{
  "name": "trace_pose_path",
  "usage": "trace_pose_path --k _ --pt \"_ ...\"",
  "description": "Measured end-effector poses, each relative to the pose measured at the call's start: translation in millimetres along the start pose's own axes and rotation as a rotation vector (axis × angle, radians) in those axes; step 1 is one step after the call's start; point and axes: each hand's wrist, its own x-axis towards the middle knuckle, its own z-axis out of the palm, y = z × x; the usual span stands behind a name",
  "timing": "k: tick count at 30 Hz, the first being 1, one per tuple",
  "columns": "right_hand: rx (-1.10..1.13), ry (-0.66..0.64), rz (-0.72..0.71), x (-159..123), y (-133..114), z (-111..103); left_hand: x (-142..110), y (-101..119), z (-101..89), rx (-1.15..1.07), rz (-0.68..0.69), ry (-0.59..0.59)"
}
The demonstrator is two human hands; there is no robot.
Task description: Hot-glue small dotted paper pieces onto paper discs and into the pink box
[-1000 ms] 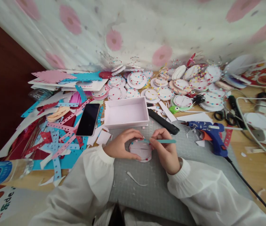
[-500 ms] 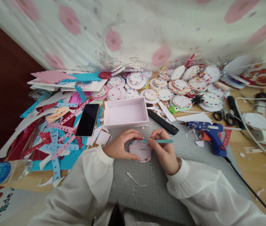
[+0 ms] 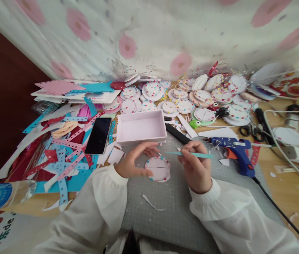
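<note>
A round white paper disc (image 3: 157, 168) lies on the grey cutting mat (image 3: 162, 225), ringed by a string of red and blue beads. My left hand (image 3: 138, 162) is beside its left edge with thumb and fingers spread. The thumb tip overlaps the disc's rim; whether it touches I cannot tell. My right hand (image 3: 195, 167), right of the disc, pinches a slim teal tool (image 3: 203, 155) with a pointed tip, much like tweezers. The tip points left, above the disc's upper right edge and apart from it.
Behind the disc stands a white open box (image 3: 141, 128), with a phone (image 3: 98, 135) to its left. Punched paper strips (image 3: 61, 165) heap up at left. Several beaded discs (image 3: 153, 90) line the back. A blue glue gun (image 3: 234, 146) and scissors (image 3: 252, 131) lie at right.
My right hand has moved right with the teal tool, away from the disc. My left hand has loosened from around the disc, its fingers lifting. The disc stays in place.
</note>
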Motion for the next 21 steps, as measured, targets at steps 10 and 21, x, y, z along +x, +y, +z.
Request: trace_pose_path --k 10,21 --pt "-0.072 0.097 -0.079 9 -10 -7 -2 4 1.6 -0.206 -0.018 0.007" --pt "-0.26 0.025 -0.382 7 -5 -7 -10 2 12.3 -0.03 0.014 -0.084"
